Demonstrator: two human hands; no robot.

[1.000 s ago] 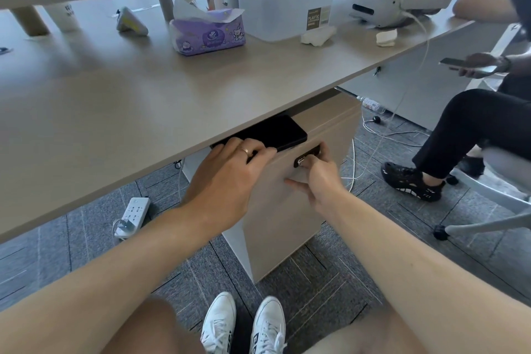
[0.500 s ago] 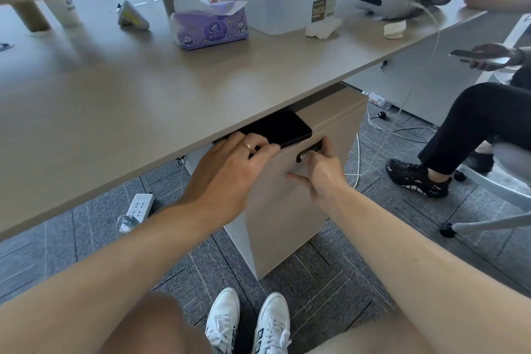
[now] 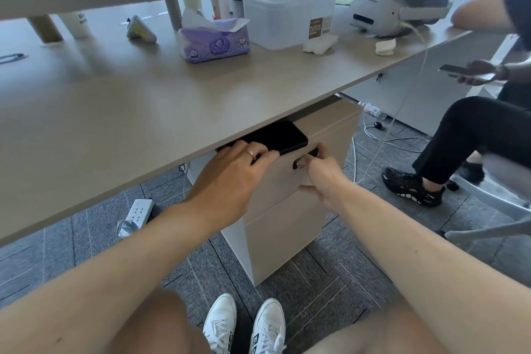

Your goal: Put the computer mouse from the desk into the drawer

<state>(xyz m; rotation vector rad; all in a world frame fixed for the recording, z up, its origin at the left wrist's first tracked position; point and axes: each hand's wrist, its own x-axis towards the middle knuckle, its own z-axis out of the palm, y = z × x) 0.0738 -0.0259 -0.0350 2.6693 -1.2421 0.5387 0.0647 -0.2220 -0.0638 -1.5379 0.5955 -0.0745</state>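
Note:
A beige drawer cabinet (image 3: 287,227) stands under the desk (image 3: 115,112). My right hand (image 3: 321,175) has its fingers hooked into the black slot handle (image 3: 306,156) of the top drawer. My left hand (image 3: 232,178) lies palm down at the cabinet's top front edge, with its fingertips against a flat black slab (image 3: 275,135) that lies there. Whatever is under that palm is hidden. No mouse shows clearly. A small pale wedge-shaped object (image 3: 140,29) at the far left of the desk could be one.
On the desk stand a purple tissue pack (image 3: 215,42), a clear plastic container (image 3: 287,17) and a white headset (image 3: 396,11). A seated person with a phone (image 3: 471,135) is at the right. A power strip (image 3: 139,211) lies on the carpet, and my feet (image 3: 244,325) are below.
The view has shifted slightly. Both hands stay where they were, the left at the cabinet top and the right in the handle. The drawer front looks unmoved.

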